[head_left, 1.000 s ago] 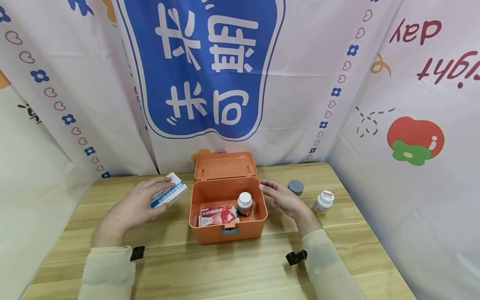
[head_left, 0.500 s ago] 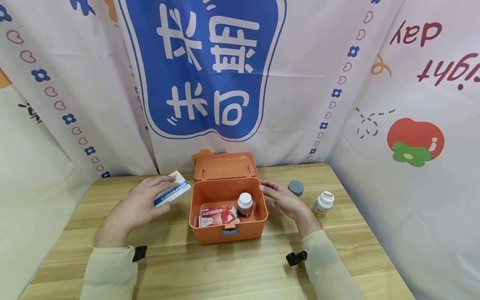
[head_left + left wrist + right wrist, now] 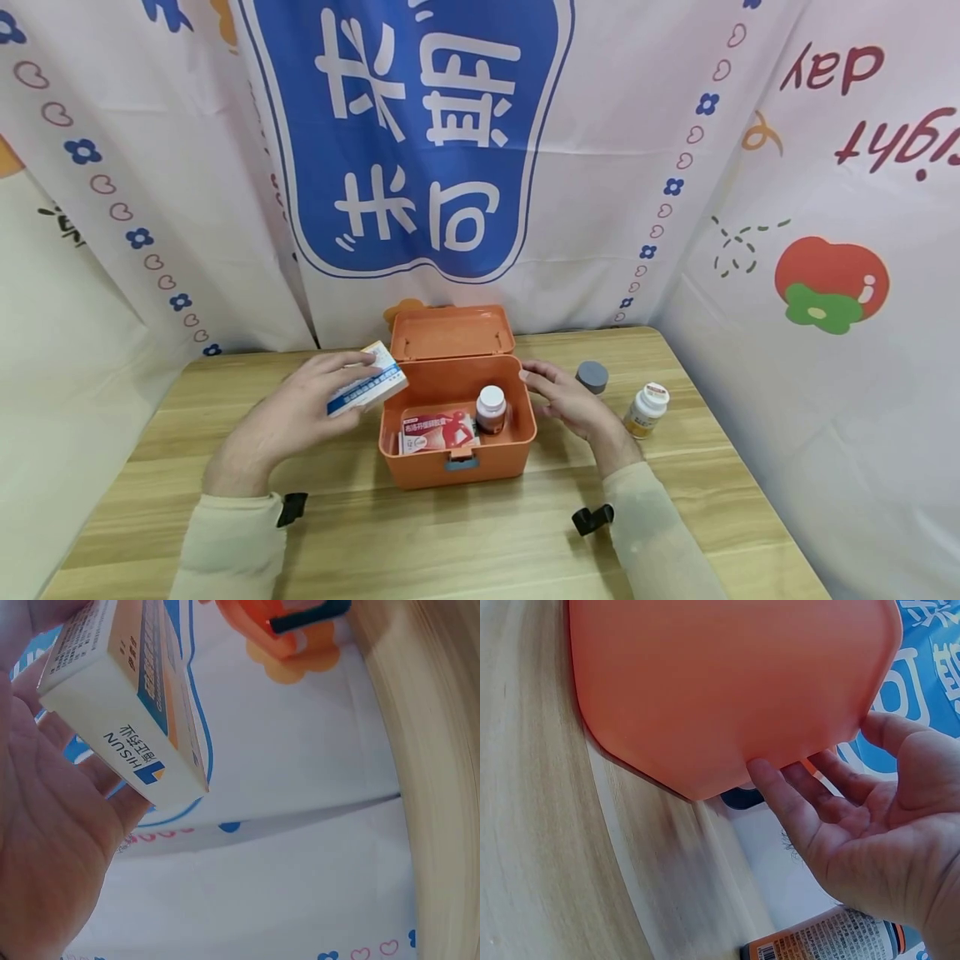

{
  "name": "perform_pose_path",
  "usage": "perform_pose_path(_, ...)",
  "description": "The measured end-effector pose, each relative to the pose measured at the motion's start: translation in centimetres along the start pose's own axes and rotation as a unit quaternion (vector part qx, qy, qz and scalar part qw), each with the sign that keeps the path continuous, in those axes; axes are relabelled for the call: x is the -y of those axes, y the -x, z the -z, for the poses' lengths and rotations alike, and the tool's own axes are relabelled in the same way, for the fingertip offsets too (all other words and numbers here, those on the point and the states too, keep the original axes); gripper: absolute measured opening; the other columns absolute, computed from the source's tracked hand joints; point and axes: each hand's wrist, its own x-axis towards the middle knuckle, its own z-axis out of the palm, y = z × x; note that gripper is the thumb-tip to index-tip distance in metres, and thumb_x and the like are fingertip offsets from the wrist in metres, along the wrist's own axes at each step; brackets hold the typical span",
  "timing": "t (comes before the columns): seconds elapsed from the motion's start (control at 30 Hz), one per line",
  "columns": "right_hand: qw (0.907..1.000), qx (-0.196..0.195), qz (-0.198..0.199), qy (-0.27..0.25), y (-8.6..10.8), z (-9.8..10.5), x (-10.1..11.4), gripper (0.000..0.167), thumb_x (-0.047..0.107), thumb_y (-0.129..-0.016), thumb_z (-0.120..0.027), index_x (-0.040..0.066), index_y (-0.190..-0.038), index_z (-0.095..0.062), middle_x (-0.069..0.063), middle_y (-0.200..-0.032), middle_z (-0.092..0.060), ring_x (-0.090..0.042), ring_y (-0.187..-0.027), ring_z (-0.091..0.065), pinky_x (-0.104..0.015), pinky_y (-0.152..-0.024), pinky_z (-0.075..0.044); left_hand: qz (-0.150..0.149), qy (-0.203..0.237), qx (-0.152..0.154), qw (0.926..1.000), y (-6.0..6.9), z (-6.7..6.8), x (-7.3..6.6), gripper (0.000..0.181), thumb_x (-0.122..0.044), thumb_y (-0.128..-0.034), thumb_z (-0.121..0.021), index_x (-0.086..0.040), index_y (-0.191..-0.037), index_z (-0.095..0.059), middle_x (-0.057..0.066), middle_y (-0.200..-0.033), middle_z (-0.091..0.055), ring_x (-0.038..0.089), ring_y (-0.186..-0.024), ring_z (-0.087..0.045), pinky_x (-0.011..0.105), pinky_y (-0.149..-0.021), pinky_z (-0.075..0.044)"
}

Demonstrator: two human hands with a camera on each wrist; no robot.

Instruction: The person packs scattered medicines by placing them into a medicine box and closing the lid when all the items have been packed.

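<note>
My left hand [image 3: 303,402] holds a white and blue medicine box [image 3: 369,382], tilted, by the upper left of an orange storage box [image 3: 491,460]. The medicine box [image 3: 112,742] shows "HISUN" on its end in the left wrist view. The storage box's lid [image 3: 452,332] stands open at the back. Inside it are a red and white medicine box [image 3: 438,431] and a white-capped pill bottle [image 3: 491,408]. My right hand [image 3: 566,398] touches the storage box's right side; in the right wrist view its fingertips [image 3: 759,771] rest on the wall and the thumb is at the rim.
A grey-topped round container [image 3: 592,377] stands behind my right hand. Right of that hand is a white bottle [image 3: 647,410] with a yellow-orange label. A printed cloth [image 3: 600,208] hangs behind the wooden table [image 3: 420,542].
My left hand has moved right with the medicine box, which now overlaps the storage box's back left corner in the head view. The right hand has stayed in place.
</note>
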Motion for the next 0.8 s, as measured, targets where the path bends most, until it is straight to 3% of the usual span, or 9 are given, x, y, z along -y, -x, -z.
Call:
perform_pose_path(0.27,1.0000,0.002,-0.006,0.007,0.2,0.0,0.1,0.063,0.042,-0.125,-0.055,0.011,-0.179,-0.045,-0.020,-0.186,-0.047,-0.041,-0.178,-0.039,-0.038,-0.117,-0.058,-0.037,-0.004,0.003,0.9993,-0.5,-0.6,-1.0,0.064,-0.019,-0.1030,-0.084,-0.021,-0.166,-0.069,0.010,-0.178,-0.060,0.046,-0.159,-0.056,0.079,-0.124,-0.055)
perform_pose_path(0.8,0.9998,0.013,-0.014,0.001,0.1,0.0,0.1,0.061,0.042,-0.125,-0.055,0.012,-0.178,-0.045,-0.021,-0.186,-0.046,-0.041,-0.178,-0.037,-0.030,-0.093,-0.054,-0.108,0.016,0.016,0.9939,-2.7,-2.1,-3.1,0.058,-0.018,-0.1005,-0.085,-0.026,-0.157,-0.075,-0.001,-0.174,-0.064,0.036,-0.160,-0.058,0.067,-0.129,-0.056)
